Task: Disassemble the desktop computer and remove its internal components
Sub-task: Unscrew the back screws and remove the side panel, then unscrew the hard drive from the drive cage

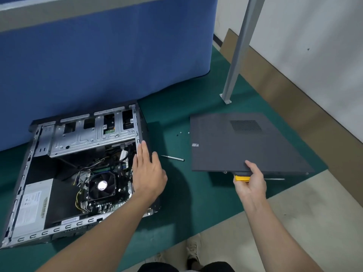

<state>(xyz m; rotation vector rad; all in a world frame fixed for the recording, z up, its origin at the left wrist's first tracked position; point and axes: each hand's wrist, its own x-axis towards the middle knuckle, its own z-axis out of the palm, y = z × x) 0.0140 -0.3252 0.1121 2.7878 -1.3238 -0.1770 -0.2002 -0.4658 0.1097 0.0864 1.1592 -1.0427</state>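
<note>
Case (88, 138) open, left hand (149, 173) flat on rim, right hand (251, 183) gripping side panel (245, 146), label (29, 207) illegible

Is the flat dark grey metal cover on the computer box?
No, the grey cover is off, held by the right hand beside the open computer box.

The side panel (245, 142) hides most of the yellow-handled screwdriver (242, 178) and the fingers of the right hand (250, 182) beneath it. The left hand (148, 173) covers part of the motherboard (106, 205) along its right edge. The label on the power supply (31, 205) is unreadable. The specks (180, 132) beside the panel are too small to identify.
</note>
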